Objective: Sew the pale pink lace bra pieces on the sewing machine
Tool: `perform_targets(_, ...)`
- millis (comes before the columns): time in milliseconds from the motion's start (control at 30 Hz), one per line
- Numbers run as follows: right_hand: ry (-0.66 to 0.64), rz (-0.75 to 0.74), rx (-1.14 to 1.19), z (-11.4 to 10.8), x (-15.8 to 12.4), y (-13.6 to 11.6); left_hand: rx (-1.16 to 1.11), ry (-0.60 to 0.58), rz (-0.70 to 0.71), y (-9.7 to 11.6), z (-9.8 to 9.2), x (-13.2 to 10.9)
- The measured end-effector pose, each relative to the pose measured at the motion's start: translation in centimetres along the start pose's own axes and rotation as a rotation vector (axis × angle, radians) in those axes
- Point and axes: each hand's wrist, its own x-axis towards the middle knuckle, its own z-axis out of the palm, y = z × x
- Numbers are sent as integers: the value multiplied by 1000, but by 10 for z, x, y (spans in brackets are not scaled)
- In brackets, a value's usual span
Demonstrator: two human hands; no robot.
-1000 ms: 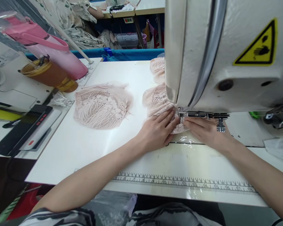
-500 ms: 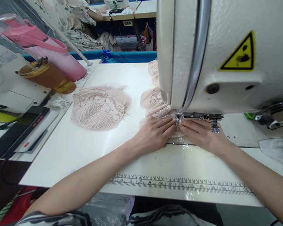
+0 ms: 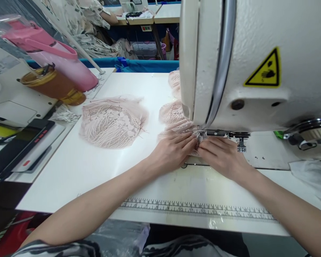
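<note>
Pale pink lace fabric (image 3: 175,112) lies bunched under the presser foot (image 3: 201,134) of a white sewing machine (image 3: 259,103). Just left of the foot, my left hand (image 3: 173,150) grips the lace with its fingers together, pressing it to the machine bed. My right hand (image 3: 222,155) holds the near edge of the same piece from the right, its fingertips close to the left ones and partly behind the foot. The needle tip is hidden. A separate pink lace piece (image 3: 112,123) is spread flat on the white table (image 3: 96,178), left of my hands.
A pink bottle (image 3: 59,60), a brown cup (image 3: 53,85) and a black device (image 3: 18,150) stand along the left side. A printed ruler (image 3: 192,208) runs by the table's front edge. White sheer material (image 3: 312,176) lies at right. Another person's arm (image 3: 109,18) shows at the back.
My right hand has shifted slightly left, nearer my left hand, and the lace under the foot has bunched closer. The camera view has moved a little.
</note>
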Motion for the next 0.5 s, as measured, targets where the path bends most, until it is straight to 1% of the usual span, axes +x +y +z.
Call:
perform_targets(133, -39, 28, 30, -2, 0, -1, -34, -25, -15, 1, -1, -1)
perform_targets(233, -64, 12, 15, -3, 0, 0, -51, -21, -17, 2, -3, 0)
perform_targets(500, -44, -36, 62, -6, 3, 5, -25, -1, -26, 7, -3, 2)
